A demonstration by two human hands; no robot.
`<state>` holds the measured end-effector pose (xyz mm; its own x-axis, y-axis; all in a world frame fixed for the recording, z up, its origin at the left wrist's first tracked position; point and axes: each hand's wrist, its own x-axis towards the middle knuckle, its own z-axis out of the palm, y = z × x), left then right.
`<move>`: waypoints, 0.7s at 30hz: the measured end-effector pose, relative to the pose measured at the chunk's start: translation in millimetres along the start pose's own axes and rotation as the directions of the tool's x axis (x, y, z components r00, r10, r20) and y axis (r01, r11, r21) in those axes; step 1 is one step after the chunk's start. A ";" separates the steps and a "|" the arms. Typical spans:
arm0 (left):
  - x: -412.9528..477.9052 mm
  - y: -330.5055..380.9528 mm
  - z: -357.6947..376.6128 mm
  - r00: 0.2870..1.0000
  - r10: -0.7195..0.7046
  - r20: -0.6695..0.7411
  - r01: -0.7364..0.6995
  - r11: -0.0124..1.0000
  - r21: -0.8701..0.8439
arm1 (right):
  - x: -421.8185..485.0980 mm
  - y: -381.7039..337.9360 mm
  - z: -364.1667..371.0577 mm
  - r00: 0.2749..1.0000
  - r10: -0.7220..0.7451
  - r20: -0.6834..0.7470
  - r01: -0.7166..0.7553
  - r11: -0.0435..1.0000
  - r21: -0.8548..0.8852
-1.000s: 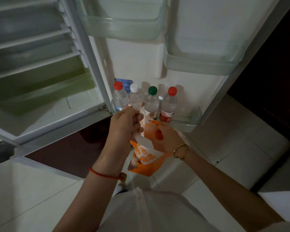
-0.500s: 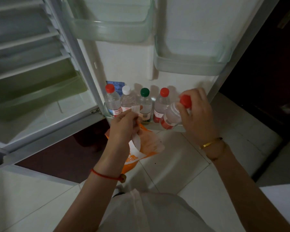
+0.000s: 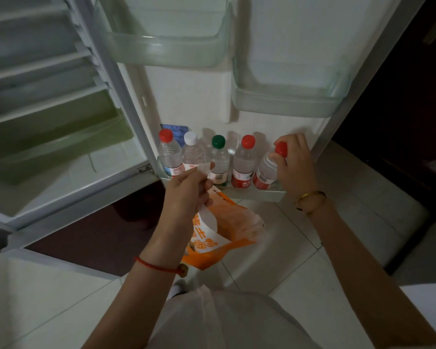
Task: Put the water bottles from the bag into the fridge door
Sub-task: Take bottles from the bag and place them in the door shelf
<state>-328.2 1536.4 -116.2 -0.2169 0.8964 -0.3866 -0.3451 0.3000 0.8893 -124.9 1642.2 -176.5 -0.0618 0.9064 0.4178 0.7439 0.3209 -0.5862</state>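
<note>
— What stands in the bottom door shelf (image 3: 269,195), from the left?

— Four clear plastic bottles upright in a row: a red-capped bottle (image 3: 170,157), a white-capped bottle (image 3: 193,153), a green-capped bottle (image 3: 219,159) and a second red-capped bottle (image 3: 243,163), its label red.

— And the left hand (image 3: 186,192)?

— Closed on the white handle of the orange bag (image 3: 227,230), which hangs below the shelf, over the tiled floor (image 3: 300,260).

— The right hand (image 3: 296,170)?

— Clamped around the neck of a fifth bottle (image 3: 266,172) – clear, red cap, red label – tilted left, its base inside the shelf's right end, just beside the fourth.
</note>
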 end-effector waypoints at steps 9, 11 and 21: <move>-0.3 -2.9 -4.2 0.999 -0.030 -0.011 0.030 1.000 0.001 | 16.0 17.3 27.3 0.997 0.050 0.063 -0.049 0.998 -0.028; 1.5 -5.5 -6.7 0.999 -0.041 -0.016 0.041 0.999 0.003 | 19.0 18.6 28.1 0.997 0.067 0.047 -0.066 0.997 -0.032; 6.7 -19.6 -33.4 0.995 -0.049 -0.091 0.051 0.999 0.019 | -7.3 -6.5 30.6 0.985 0.049 -0.163 -0.070 0.989 -0.127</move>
<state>-353.4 1525.6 -144.4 -0.2815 0.8473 -0.4504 -0.3386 0.3515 0.8728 -149.7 1641.9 -197.0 0.0843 0.8641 0.4963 0.8247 0.2190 -0.5214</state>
